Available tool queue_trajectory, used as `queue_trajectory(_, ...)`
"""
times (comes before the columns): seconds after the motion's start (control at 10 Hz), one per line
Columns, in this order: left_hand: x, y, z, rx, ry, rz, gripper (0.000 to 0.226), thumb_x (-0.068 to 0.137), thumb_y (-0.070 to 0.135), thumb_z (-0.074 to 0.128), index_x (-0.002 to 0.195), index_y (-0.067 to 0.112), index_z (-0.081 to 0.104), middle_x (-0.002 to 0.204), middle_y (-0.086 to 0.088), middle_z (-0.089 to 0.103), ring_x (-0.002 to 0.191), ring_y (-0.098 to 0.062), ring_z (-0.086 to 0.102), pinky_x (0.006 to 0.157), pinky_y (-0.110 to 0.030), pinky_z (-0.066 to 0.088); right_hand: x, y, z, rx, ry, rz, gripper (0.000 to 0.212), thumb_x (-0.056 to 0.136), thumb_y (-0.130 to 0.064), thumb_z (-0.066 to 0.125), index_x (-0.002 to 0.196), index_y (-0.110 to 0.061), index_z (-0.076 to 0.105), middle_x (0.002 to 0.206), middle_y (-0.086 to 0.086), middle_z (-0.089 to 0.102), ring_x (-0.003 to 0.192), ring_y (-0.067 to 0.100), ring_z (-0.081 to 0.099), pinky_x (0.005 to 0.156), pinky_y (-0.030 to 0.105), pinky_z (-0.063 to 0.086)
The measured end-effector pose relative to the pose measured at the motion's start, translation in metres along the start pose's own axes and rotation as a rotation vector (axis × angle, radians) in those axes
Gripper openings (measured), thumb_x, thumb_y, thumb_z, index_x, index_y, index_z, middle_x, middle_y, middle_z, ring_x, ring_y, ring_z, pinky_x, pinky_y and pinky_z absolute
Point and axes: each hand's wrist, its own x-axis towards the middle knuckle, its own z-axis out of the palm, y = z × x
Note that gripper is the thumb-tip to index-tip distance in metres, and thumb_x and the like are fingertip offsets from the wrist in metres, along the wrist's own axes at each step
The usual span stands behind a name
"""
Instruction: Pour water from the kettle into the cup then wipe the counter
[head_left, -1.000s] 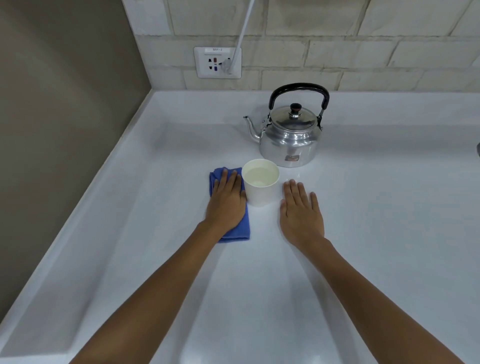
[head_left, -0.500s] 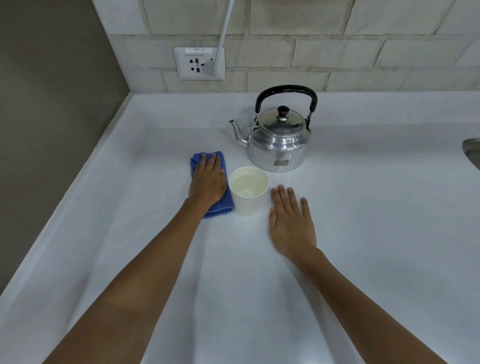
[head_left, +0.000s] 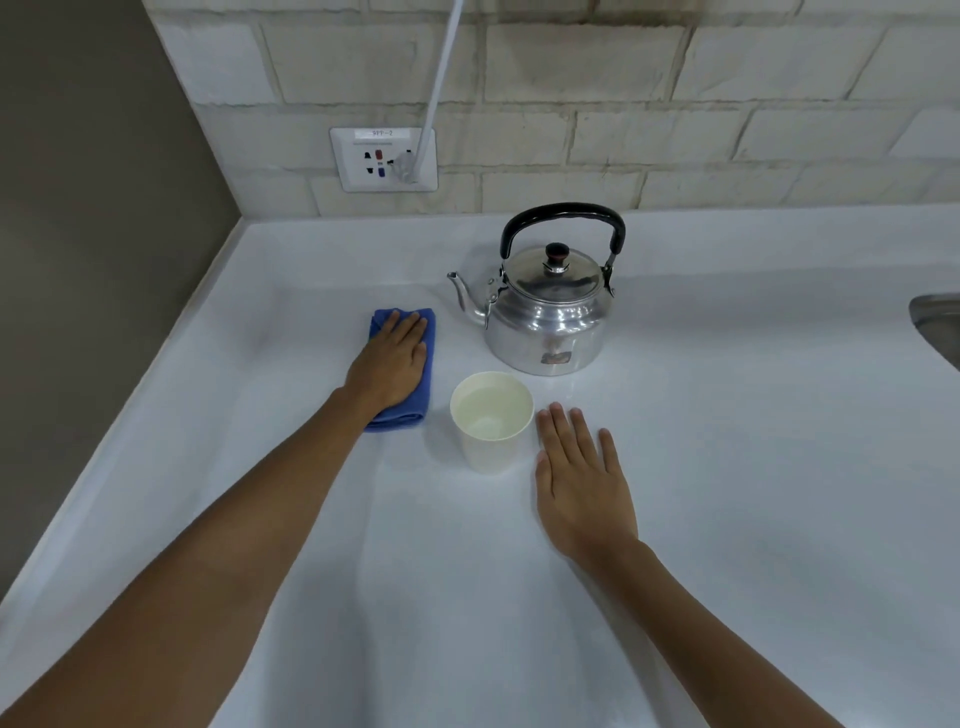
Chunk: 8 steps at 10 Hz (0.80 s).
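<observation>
- White counter (head_left: 727, 467) runs into a back-left corner under a pale brick wall; a sink edge (head_left: 935, 322) shows at the right edge.
- Kettle (head_left: 550, 312) stands upright toward the back edge, spout pointing left; the cup (head_left: 491, 415), holding water, sits just in front of it.
- Left hand (head_left: 392, 364) lies flat, fingers spread, pressing the folded blue cloth (head_left: 405, 410), left of the cup and apart from it.
- Cloth's long axis runs front to back, so I judge wiping strokes go that way, clear of the spout.
- Right hand (head_left: 582, 483) rests open and empty, palm down, just right of the cup.
</observation>
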Motion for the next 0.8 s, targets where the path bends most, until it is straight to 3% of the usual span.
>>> queue_trajectory(0.7, 0.029, -0.001, -0.016, -0.083, -0.094, -0.107, 0.054, 0.098, 0.032, 0.019, 0.144, 0.010, 0.002, 0.156, -0.007, -0.001, 0.143, -0.024, -0.005, 0.118, -0.040, 0.004, 0.002, -0.002, -0.004, 0.032, -0.009, 0.008, 0.050, 0.097, -0.027, 0.014, 0.145, -0.019, 0.000, 0.157, -0.003, 0.002, 0.144, 0.015, -0.006, 0.117, 0.037, -0.006)
queue_trajectory(0.8, 0.026, 0.005, -0.037, -0.094, -0.001, -0.109, 0.057, 0.098, 0.035, 0.020, 0.144, 0.010, -0.003, 0.156, -0.008, -0.006, 0.143, -0.023, -0.006, 0.117, -0.040, 0.004, -0.001, 0.003, -0.006, 0.081, -0.019, 0.005, 0.049, 0.098, -0.024, 0.016, 0.145, -0.019, 0.002, 0.158, -0.002, 0.002, 0.144, 0.014, -0.005, 0.117, 0.036, -0.004)
